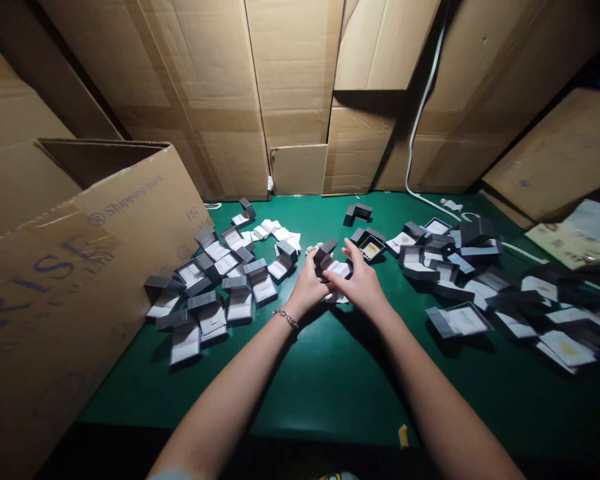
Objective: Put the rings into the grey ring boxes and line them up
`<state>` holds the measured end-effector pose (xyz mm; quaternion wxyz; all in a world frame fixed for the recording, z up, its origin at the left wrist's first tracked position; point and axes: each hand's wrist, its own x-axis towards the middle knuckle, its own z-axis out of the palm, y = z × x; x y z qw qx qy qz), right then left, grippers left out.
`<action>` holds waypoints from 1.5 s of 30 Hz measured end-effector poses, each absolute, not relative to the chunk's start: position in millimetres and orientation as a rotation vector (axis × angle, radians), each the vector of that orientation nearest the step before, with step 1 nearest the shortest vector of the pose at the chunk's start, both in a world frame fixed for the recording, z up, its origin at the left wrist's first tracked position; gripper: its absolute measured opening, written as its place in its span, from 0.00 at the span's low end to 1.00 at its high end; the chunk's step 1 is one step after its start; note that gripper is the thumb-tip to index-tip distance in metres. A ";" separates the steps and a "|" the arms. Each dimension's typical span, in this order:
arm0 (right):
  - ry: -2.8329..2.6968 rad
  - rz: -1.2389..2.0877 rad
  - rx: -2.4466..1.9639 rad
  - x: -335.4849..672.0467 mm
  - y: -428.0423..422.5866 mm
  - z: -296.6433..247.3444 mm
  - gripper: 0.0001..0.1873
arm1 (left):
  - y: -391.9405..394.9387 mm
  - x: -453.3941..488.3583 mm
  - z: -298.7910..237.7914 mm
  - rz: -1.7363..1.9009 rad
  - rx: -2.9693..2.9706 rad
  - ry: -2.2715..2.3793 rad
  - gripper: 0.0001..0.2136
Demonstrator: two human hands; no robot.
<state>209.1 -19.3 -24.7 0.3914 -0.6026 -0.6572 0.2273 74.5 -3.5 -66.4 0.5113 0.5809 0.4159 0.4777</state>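
Over the middle of the green table, a small dark jewelry box (326, 251) with its lid up and a white lining is between my two hands. My left hand (306, 287), with a chain bracelet at the wrist, grips the box from the left. My right hand (361, 283) is curved round the right side, its thumb against the white lining and its index finger raised near the far edge. The fingers partly hide the box. White pieces lie just beneath it. Right behind my right hand sits another dark box (373, 247) with a yellowish inside.
Several open dark boxes with white linings (240, 303) lie on the left, beside a large carton (105, 267). More boxes (463, 319) crowd the right. White inserts (275, 230) lie at the back left. A white cable (414, 140) runs down the cardboard wall (205, 100).
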 end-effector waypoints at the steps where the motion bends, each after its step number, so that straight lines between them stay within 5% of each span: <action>1: -1.674 0.567 -1.530 210.3 -18.7 -24.0 0.42 | -3.1 74.6 -66.1 1.154 1.378 1.011 0.40; 39: -1.657 0.585 -1.516 216.8 -13.9 -27.2 0.33 | -6.2 73.8 -61.6 1.126 1.446 1.132 0.41; 45: -1.658 0.672 -1.546 217.1 -14.9 -21.5 0.17 | -5.7 73.0 -59.3 1.091 1.393 1.189 0.43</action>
